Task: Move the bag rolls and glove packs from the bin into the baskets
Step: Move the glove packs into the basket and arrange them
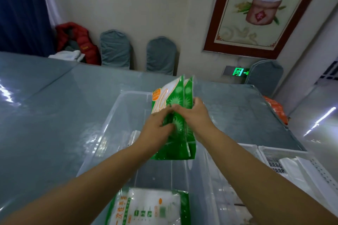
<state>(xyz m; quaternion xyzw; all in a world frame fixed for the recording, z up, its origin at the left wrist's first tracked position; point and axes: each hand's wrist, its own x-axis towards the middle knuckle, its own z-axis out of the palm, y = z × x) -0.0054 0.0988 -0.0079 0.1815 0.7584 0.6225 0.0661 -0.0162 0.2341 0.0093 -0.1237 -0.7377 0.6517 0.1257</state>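
Two green and white glove packs (178, 97) stand on edge together above the clear plastic bin (117, 107). My left hand (157, 128) grips them from the left side and my right hand (194, 112) grips them from the right. Another glove pack (150, 208) lies flat on the bin's floor at the near end. A clear bag roll (134, 136) shows inside the bin behind my left wrist. Two white baskets (285, 151) stand to the right of the bin, and something white lies in the right one.
The bin and baskets rest on a table with a grey-blue cloth under a glossy cover (54, 107). Grey-covered chairs (161, 55) line the far edge. An orange bag (276, 109) sits by the table's right edge. A red jacket (78, 42) hangs at the back left.
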